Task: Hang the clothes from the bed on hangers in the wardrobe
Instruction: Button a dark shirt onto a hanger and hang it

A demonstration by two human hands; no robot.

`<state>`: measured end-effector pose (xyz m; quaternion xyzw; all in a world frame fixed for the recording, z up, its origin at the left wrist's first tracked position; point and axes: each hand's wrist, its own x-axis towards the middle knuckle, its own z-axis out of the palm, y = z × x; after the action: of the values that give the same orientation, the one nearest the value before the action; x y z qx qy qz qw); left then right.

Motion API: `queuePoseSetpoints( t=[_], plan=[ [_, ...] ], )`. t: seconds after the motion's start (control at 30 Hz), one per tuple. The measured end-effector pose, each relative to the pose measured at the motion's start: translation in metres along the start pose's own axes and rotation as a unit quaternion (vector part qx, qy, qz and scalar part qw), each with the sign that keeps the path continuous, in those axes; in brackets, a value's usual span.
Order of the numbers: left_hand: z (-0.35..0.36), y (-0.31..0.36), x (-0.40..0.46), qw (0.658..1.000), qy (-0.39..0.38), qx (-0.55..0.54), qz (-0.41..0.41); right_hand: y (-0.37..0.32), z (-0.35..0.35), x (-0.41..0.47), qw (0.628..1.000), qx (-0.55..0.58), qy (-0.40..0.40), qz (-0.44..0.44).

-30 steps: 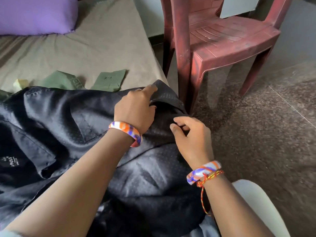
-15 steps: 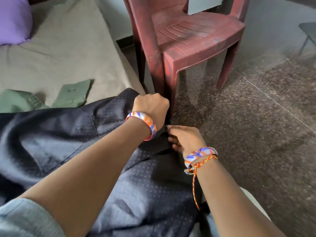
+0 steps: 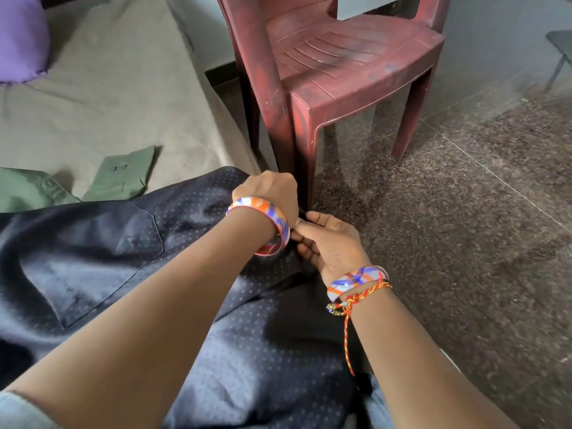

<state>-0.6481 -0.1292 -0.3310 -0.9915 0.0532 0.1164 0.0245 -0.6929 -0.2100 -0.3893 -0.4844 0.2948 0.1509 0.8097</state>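
Because dark dotted shirt (image 3: 192, 274) lies spread over bed (image 3: 108, 97) edge, both hands work its corner at 3 o'clock side, likely gathering the hem for lifting. Left hand (image 3: 267, 193) clenched on fabric, fingers hidden beneath. Right hand (image 3: 328, 243) pinches cloth just beside left wrist. Green garment (image 3: 123, 178) waits at 10 o'clock. Red chair (image 3: 340, 72) at 12 o'clock. No hanger or wardrobe visible.

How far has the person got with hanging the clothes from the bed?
Nothing looks hung: no hanger or wardrobe is in view. In hand: the left hand and right hand both grip the edge of the dark dotted satin shirt at the bed's corner. Left: that shirt, plus the green cotton garment lying on the beige bedsheet.
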Motion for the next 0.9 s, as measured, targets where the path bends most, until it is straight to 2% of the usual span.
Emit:
queuePoseSetpoints(
  t=[0.17,0.27,0.43,0.53,0.67,0.8,0.9],
  plan=[
    [0.003,-0.006,-0.001,0.991,-0.001,-0.135,-0.025,-0.003,-0.007,-0.003,0.999,0.04,0.007,-0.012],
    [0.005,-0.012,-0.005,0.983,0.005,-0.183,0.005,-0.004,-0.008,-0.003,0.999,0.046,0.001,-0.009],
    [0.0,-0.028,-0.008,0.966,-0.022,-0.253,0.039,-0.005,-0.005,-0.002,0.993,0.103,-0.054,0.0],
    [0.003,-0.028,-0.011,0.964,0.02,-0.263,0.018,-0.005,-0.005,-0.002,0.993,0.105,-0.059,-0.007],
    [0.008,-0.021,-0.018,0.971,0.103,-0.217,0.006,-0.004,-0.006,-0.001,0.997,0.058,-0.036,-0.041],
    [0.017,-0.017,-0.023,0.98,0.107,-0.168,0.028,-0.002,-0.007,0.001,0.997,0.006,-0.021,-0.075],
    [0.017,-0.017,-0.029,0.967,0.139,-0.207,0.049,-0.002,-0.007,0.001,0.997,0.006,-0.026,-0.077]
  ],
)
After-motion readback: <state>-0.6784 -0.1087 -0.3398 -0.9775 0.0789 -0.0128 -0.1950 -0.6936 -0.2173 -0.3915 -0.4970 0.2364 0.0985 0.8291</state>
